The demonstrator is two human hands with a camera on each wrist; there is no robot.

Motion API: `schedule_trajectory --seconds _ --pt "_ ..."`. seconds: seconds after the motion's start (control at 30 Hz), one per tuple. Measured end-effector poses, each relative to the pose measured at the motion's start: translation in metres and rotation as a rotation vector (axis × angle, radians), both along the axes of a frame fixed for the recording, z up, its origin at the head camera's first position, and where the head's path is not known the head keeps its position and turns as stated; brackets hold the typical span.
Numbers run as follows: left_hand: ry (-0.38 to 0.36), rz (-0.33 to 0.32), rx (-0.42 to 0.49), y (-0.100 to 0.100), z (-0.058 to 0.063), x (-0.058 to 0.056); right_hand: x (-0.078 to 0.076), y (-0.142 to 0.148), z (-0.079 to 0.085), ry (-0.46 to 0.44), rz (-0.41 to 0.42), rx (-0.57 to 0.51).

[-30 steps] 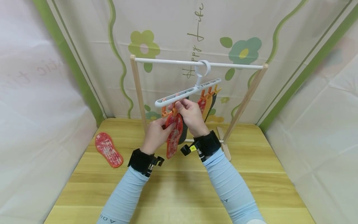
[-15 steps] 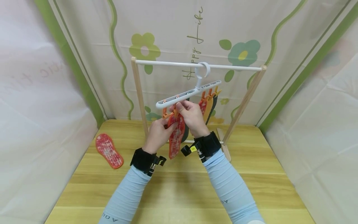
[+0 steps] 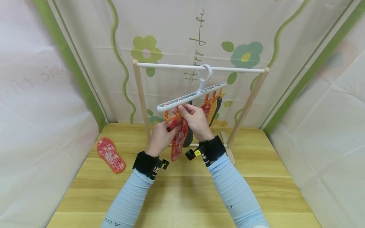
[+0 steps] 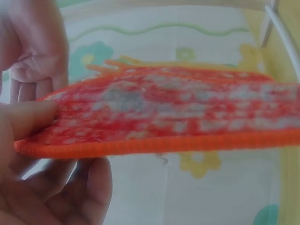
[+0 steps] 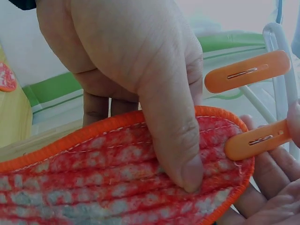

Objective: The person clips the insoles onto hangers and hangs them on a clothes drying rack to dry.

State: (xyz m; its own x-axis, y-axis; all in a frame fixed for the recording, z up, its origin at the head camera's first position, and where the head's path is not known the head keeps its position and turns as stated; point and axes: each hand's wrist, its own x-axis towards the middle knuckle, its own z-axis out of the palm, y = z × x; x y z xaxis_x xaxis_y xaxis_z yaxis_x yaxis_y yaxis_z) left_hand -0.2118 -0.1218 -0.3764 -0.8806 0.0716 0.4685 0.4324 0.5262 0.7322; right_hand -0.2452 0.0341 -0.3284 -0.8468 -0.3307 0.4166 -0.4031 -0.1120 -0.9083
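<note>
My left hand (image 3: pixel 160 136) grips a red and white patterned insole (image 3: pixel 179 142) with orange edging, thumb lying on its face and fingers behind. An orange clip (image 5: pixel 255 139) overlaps the insole's top end in the right wrist view. My right hand (image 3: pixel 196 119) pinches the other end of that clip just below the light grey hanger (image 3: pixel 171 103). Beside it on the hanger's near end dangles another orange clip (image 5: pixel 248 71) with nothing in it. A dark insole (image 3: pixel 188 136) hangs behind the held one, partly hidden.
From the hanger's far half hang a red insole (image 3: pixel 206 108), a yellow insole (image 3: pixel 212 110) and a dark insole (image 3: pixel 218 106). The hanger hooks over the white rod (image 3: pixel 171 66) of a wooden-legged rack. Another red insole (image 3: pixel 111 155) lies on the table (image 3: pixel 182 196) at left.
Both hands keep their hold on the insole and the clip. The insole shifts slightly to the right; otherwise only the head view drifts a little.
</note>
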Motion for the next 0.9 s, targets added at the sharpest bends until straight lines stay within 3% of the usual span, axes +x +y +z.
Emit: schedule_trajectory --seconds 0.4,0.6,0.9 --pt "-0.009 0.037 0.003 0.001 -0.002 -0.003 0.002 0.006 -0.003 -0.01 -0.072 0.062" --pt "-0.004 0.033 0.017 0.001 -0.005 -0.004 0.01 0.015 -0.004 0.04 -0.152 0.149" --pt "0.008 0.038 0.014 0.001 -0.008 -0.007 0.025 0.04 -0.011 0.067 -0.206 0.196"
